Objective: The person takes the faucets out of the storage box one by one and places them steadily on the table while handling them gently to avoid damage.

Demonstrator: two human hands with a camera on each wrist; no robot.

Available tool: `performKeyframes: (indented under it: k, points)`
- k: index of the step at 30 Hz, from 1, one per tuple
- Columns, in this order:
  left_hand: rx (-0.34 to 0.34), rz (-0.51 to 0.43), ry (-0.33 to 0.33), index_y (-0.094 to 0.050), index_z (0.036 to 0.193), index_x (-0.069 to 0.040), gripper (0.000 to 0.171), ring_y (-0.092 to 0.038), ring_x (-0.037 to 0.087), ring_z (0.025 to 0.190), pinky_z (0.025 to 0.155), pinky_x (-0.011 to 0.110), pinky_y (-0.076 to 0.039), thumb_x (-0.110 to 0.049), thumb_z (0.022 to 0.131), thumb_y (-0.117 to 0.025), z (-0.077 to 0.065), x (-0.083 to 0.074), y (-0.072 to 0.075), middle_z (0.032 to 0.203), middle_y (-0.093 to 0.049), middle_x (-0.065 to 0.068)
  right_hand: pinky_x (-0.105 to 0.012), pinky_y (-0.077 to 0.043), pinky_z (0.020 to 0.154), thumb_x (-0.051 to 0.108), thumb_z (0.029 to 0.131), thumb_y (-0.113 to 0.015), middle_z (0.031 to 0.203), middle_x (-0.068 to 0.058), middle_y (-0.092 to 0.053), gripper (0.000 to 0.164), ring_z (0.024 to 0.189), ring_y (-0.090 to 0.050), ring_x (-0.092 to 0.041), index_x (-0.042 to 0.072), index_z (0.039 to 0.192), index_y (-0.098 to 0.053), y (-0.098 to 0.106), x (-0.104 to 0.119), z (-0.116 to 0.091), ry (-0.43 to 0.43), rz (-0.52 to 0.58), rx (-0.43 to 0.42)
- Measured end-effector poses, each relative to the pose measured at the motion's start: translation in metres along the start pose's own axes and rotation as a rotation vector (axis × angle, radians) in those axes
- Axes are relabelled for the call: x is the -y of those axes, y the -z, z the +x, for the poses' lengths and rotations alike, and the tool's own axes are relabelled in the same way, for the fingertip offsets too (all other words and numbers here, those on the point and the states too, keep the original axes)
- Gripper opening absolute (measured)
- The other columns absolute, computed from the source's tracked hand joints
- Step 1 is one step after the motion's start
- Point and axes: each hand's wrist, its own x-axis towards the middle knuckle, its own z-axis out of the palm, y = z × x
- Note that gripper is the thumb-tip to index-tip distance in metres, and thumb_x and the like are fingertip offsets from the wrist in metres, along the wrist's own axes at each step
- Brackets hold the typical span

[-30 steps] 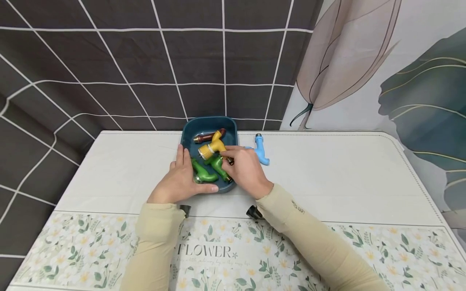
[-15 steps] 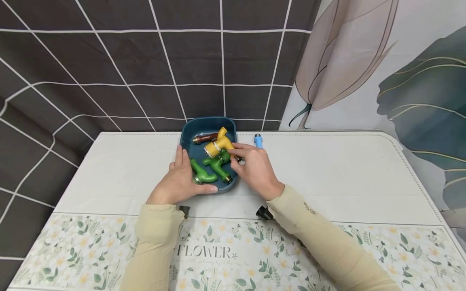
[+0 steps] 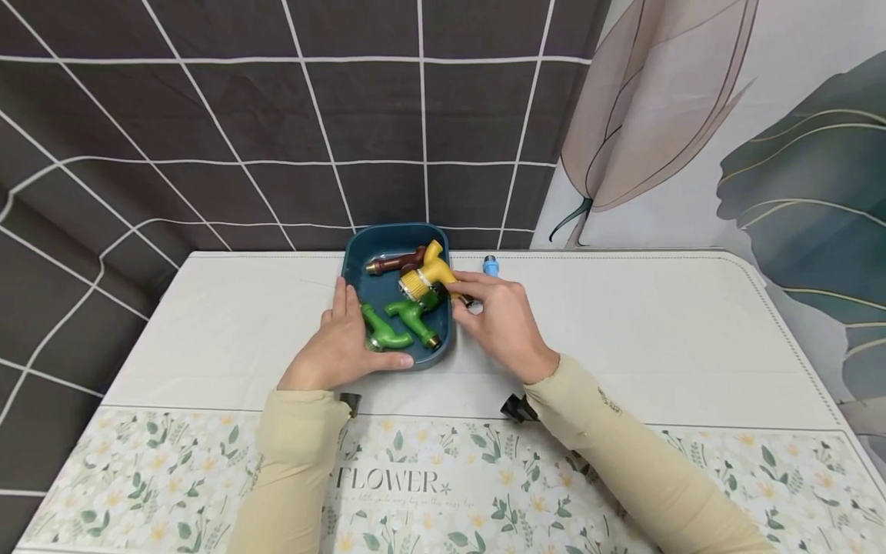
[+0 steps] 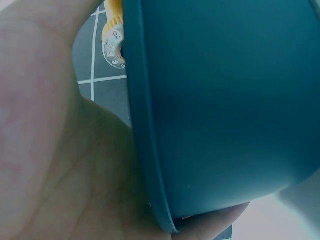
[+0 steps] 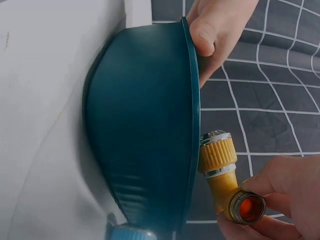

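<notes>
My right hand (image 3: 505, 319) pinches a yellow tap (image 3: 434, 273) by its threaded end. The tap is tilted above the right rim of a dark teal basin (image 3: 353, 254); in the right wrist view the yellow tap (image 5: 220, 155) stands just past the rim. My left hand (image 3: 332, 338) rests on the basin's near left corner, fingers straight along the left rim, thumb along the near one. Inside lie a brown tap (image 3: 396, 263), a green tap (image 3: 412, 315) partly under the yellow one, and another green tap (image 3: 384, 331) beside my left hand.
A light-blue tap (image 3: 491, 266) lies on the white tabletop (image 3: 637, 331) right of the basin, mostly hidden behind my right hand. A dark grid-patterned cloth (image 3: 367, 100) hangs right behind the basin. Black wrist cameras (image 3: 519, 408) stick out under the sleeves.
My right hand has moved right with the yellow tap, from over the basin's middle to its right rim. More of the green tap beneath shows. My left hand has stayed in place.
</notes>
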Motion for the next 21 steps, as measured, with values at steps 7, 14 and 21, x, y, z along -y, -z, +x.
performKeyframes:
  k: [7, 14, 21]
  points:
    - [0.000, 0.001, 0.001, 0.007, 0.155, 0.012, 0.140, -0.013, 0.055, 0.146, 0.108, 0.062, -0.035, -0.066, 0.075, -0.079, -0.001, 0.000, -0.001, 0.162, 0.024, 0.023, -0.018, -0.035, 0.049, 0.002, 0.086, -0.073, 0.119, -0.012, -0.072, 0.019, 0.074, -0.068, -0.018, 0.001, 0.104, -0.079, 0.005, -0.008, -0.005, 0.007, -0.019, -0.036]
    - [-0.007, 0.007, 0.001, 0.006, 0.154, 0.013, 0.141, -0.013, 0.054, 0.146, 0.108, 0.061, -0.036, -0.067, 0.074, -0.078, 0.000, 0.000, -0.001, 0.162, 0.023, 0.024, -0.019, -0.036, 0.051, 0.001, 0.086, -0.074, 0.118, -0.013, -0.072, 0.018, 0.097, -0.072, -0.025, 0.000, 0.103, -0.079, 0.010, -0.016, -0.007, 0.002, -0.032, -0.052]
    - [-0.006, 0.006, -0.002, 0.006, 0.154, 0.013, 0.141, -0.012, 0.056, 0.145, 0.108, 0.061, -0.036, -0.069, 0.074, -0.077, -0.001, 0.000, 0.000, 0.162, 0.023, 0.025, -0.020, -0.034, 0.050, 0.002, 0.086, -0.074, 0.118, -0.013, -0.072, 0.019, 0.106, -0.070, -0.028, 0.001, 0.104, -0.079, 0.015, -0.022, -0.009, -0.007, -0.021, -0.073]
